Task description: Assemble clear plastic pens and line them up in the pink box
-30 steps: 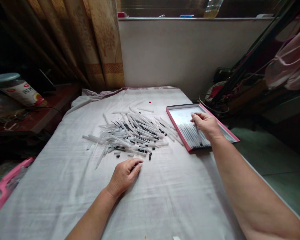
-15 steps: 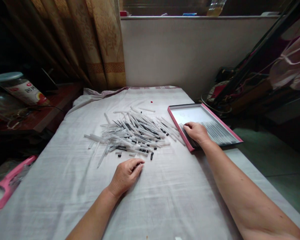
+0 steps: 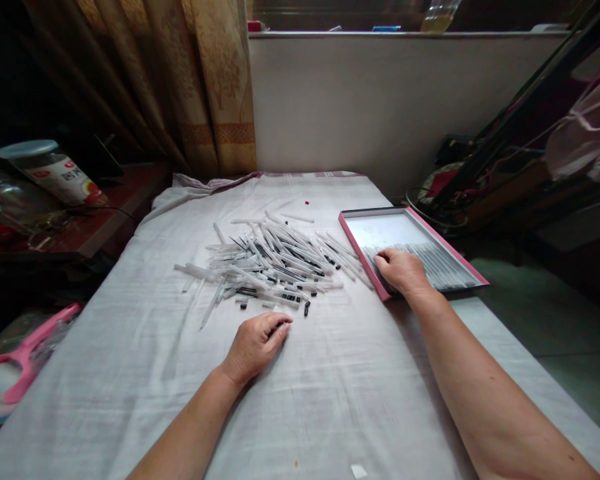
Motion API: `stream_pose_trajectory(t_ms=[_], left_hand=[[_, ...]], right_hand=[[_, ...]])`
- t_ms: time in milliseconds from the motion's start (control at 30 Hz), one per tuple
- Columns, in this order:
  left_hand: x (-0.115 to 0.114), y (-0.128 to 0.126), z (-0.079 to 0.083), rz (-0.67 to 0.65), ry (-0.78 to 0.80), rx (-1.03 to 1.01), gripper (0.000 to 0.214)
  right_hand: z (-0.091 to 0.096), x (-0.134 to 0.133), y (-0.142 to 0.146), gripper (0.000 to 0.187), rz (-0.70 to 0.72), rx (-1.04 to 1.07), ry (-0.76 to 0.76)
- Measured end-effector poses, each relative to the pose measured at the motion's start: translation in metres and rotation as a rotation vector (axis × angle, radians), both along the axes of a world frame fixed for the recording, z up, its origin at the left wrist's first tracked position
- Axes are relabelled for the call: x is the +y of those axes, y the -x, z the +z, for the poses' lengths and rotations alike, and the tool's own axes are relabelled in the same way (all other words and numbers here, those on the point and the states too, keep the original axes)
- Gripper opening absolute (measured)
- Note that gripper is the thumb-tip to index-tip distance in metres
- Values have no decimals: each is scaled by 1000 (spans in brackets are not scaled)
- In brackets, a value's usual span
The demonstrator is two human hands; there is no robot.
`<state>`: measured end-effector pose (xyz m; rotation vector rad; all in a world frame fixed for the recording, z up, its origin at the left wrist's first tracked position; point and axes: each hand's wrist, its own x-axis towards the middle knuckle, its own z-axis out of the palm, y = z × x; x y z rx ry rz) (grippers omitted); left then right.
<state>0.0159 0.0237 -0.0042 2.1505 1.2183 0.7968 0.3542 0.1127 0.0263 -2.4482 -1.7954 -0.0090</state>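
Observation:
My left hand [image 3: 261,341] rests on the cloth just in front of a loose pile of pen parts [image 3: 280,257]. Its fingers are curled with the thumb against them; whatever they may hold is hidden. My right hand [image 3: 405,270] is inside a shallow pink-edged box [image 3: 347,230], near its left side. Those fingers are bent down, and I cannot make out what is in them. Beneath and right of that hand, clear pen barrels [image 3: 445,263] lie side by side in a row. Small black caps [image 3: 307,309] lie along the pile's near edge.
A pale cloth covers the table [image 3: 320,400]. A small red piece [image 3: 307,203] lies beyond the pile, and a white scrap [image 3: 359,472] near the front edge. At left are a pink-handled item [image 3: 27,357] and a lidded jar [image 3: 55,173] on a dark red surface.
My right hand has shifted slightly right and nearer within the box. My left hand stays in place by the pile. The whole view has moved a little.

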Motion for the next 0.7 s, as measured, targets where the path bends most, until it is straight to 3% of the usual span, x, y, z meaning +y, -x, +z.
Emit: stream_pose_trajectory(t_ms=[67, 167, 300, 433, 700], left_hand=[[0, 0, 0, -1, 3, -8, 18], [0, 0, 0, 0, 9, -14, 18], [1, 0, 1, 1, 7, -12, 18], [0, 0, 1, -1, 4, -7, 17], [0, 0, -1, -10, -18, 9, 16]], right_hand=[[5, -3, 1, 34, -8, -3, -22], [11, -11, 12, 32, 16, 8, -194], [8, -25, 46, 27, 237, 140, -364], [-6, -40, 79, 20, 420, 207, -268], [-23, -53, 83, 13, 427, 69, -148]])
